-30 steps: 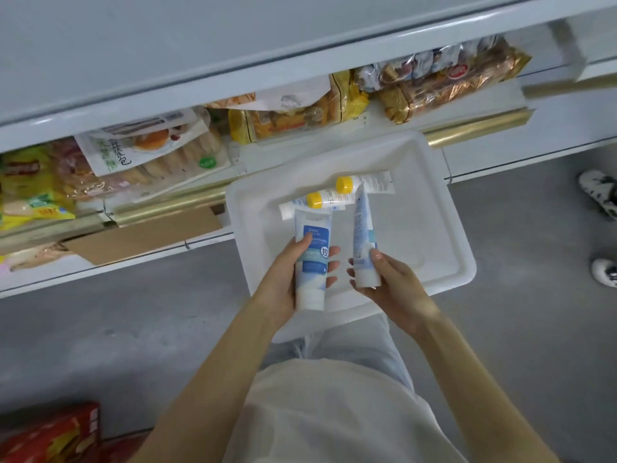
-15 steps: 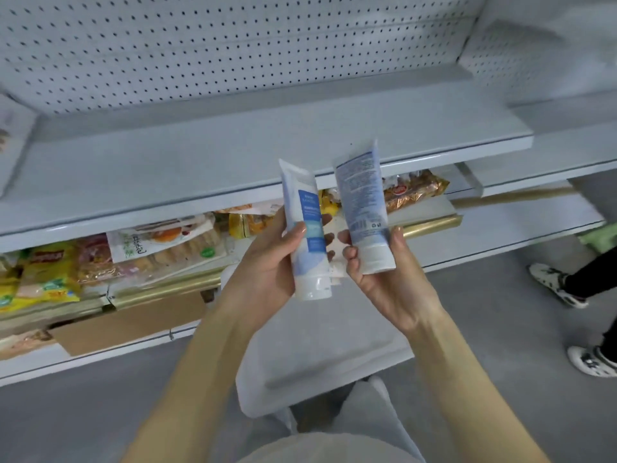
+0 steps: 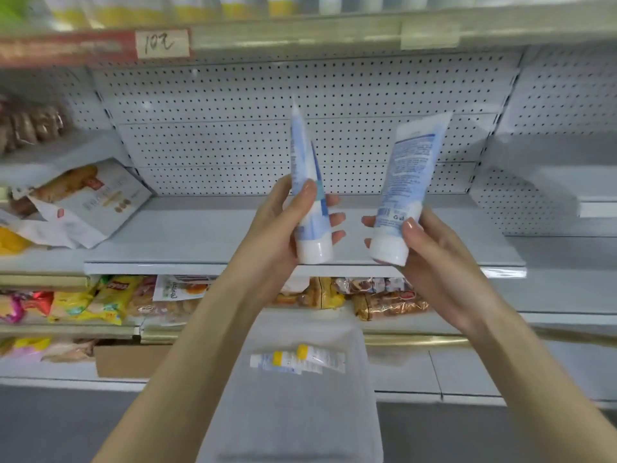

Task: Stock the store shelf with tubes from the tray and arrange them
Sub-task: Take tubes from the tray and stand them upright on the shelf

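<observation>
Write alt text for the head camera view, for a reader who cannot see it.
The left hand grips one white-and-blue tube and the right hand a second tube, both cap down, before a white pegboard-backed shelf. Below them a white tray holds small yellow-capped tubes, and snack packets crowd the lower shelf.

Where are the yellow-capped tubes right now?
The yellow-capped tubes lie low at the centre of the head view, at the far end of the white tray, just below the snack bags on the lower shelf.
</observation>
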Available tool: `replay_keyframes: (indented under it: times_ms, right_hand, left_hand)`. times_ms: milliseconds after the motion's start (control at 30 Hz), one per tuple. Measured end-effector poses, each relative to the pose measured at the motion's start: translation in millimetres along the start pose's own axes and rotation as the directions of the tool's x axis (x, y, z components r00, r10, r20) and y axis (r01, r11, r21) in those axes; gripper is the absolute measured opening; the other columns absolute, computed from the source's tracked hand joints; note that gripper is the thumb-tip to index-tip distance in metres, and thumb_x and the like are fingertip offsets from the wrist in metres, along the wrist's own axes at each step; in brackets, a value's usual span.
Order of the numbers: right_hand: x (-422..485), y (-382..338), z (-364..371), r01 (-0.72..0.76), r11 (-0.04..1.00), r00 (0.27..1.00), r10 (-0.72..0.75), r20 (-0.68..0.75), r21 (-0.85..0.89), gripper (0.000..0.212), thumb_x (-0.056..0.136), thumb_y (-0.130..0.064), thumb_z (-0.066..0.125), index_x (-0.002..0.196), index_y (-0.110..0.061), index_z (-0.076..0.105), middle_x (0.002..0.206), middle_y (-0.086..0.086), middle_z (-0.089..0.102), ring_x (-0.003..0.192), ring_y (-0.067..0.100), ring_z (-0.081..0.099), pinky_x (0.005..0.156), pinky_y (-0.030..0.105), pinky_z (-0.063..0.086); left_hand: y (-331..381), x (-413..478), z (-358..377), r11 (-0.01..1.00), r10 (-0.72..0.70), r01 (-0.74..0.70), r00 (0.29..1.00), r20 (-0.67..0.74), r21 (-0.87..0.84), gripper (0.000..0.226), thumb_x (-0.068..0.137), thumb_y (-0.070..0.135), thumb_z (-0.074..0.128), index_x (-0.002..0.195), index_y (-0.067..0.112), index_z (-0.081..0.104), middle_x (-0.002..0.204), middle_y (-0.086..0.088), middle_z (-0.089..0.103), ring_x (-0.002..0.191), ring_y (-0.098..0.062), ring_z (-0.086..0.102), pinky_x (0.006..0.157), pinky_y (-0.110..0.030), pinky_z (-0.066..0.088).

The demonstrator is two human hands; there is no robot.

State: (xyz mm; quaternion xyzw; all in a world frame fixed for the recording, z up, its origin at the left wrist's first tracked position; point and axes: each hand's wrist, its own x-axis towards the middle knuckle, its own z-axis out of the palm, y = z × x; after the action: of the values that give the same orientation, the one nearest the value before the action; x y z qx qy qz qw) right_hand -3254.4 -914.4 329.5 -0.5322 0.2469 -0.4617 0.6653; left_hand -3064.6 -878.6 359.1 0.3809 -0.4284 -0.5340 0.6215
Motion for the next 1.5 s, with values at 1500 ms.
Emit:
replay_keyframes:
  times_ms: [1500]
  right_hand:
    - [366, -218, -62, 0.043, 0.697, 0.997, -0.079, -0.017, -0.716, 0.028, 0.088, -0.008, 0.067, 0.114, -0.008, 0.056, 0.105, 0.004, 0.062, 0.091, 0.015, 0.060, 0.074, 0.024, 0.051]
  left_hand:
    - [140, 289, 19, 0.335, 0.681, -0.241, 0.730, -0.057, 0.911, 0.036, 0.081, 0.041, 0.069, 0.108, 0.035, 0.045, 0.092, 0.026, 0.055, 0.084, -0.001, 0.056, 0.071, -0.030, 0.043]
